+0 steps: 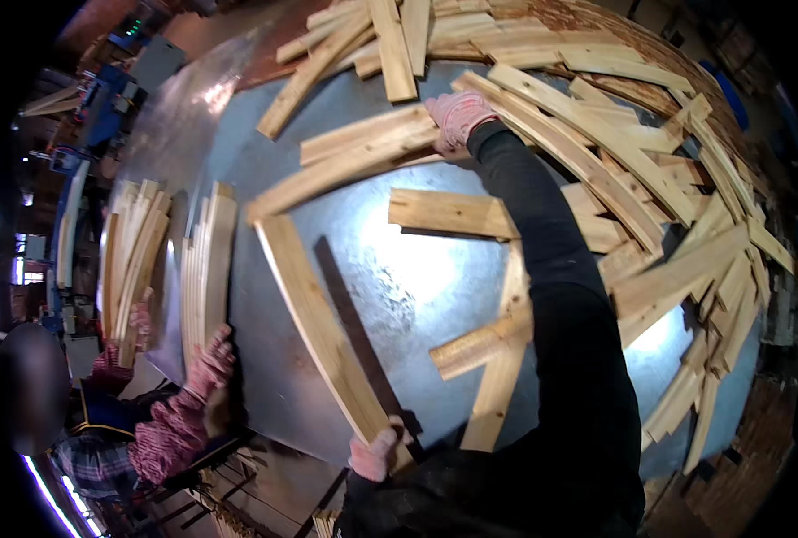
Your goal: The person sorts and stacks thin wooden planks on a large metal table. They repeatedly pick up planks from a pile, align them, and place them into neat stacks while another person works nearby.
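Note:
My left hand [375, 454], in a pale pink work glove, is closed around the near end of a wooden board [322, 327]. That board slants up and away over the metal table, casting a dark shadow beside it. Stretched far forward, my right hand [460, 118] wears a similar glove and is closed at the right end of another wooden board [345, 172]. Its fingertips are partly hidden. The left end of this board lies close to the far end of the board in my left hand. A short board [453, 212] lies below my right forearm.
Loose boards [614, 143] pile up along the right, with more [394, 45] at the far edge. Across the metal table [273, 377], at left, a co-worker's gloved hands [209, 363] touch two upright-edged board stacks [209, 269]. Crossed boards [497, 386] lie near my body.

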A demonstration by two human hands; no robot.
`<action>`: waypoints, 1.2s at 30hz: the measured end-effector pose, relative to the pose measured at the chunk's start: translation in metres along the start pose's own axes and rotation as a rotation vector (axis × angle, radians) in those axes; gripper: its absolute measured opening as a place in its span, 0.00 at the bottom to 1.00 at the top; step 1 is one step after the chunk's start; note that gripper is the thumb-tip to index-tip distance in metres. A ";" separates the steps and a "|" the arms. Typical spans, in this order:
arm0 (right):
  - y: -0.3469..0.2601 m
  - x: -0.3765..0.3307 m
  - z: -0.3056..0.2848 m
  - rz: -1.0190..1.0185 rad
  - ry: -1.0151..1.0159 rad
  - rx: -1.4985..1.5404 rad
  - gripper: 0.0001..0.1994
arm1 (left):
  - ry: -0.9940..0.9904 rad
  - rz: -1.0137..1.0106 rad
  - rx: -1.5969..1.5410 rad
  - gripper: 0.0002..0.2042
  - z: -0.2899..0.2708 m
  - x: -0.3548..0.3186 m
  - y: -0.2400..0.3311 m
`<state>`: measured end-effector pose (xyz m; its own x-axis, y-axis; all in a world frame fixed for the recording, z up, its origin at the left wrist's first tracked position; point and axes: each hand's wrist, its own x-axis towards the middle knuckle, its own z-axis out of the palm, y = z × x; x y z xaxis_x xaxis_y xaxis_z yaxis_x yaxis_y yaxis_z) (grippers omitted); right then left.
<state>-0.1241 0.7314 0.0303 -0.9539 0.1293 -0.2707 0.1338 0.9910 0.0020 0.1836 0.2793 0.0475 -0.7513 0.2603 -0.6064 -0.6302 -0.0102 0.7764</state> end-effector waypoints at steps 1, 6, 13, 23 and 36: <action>0.005 -0.024 0.008 -0.087 0.221 0.131 0.28 | 0.024 -0.018 -0.003 0.15 0.001 0.007 -0.004; -0.070 -0.183 0.048 -0.194 0.024 0.473 0.14 | -0.270 0.124 0.037 0.39 0.034 0.047 -0.011; -0.117 -0.354 0.137 0.008 0.557 0.657 0.28 | -0.352 -0.234 -0.467 0.28 0.075 0.080 -0.044; -0.006 -0.333 0.123 -0.139 0.026 -0.021 0.40 | -0.190 0.000 -0.100 0.24 -0.009 0.022 -0.039; -0.074 -0.295 0.057 0.124 -0.028 0.146 0.48 | 0.033 0.155 0.229 0.20 -0.090 -0.017 -0.043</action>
<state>0.1626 0.6179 0.0551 -0.9202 0.2469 -0.3037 0.2891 0.9518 -0.1022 0.2053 0.1880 0.0090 -0.8439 0.2407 -0.4795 -0.4490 0.1724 0.8767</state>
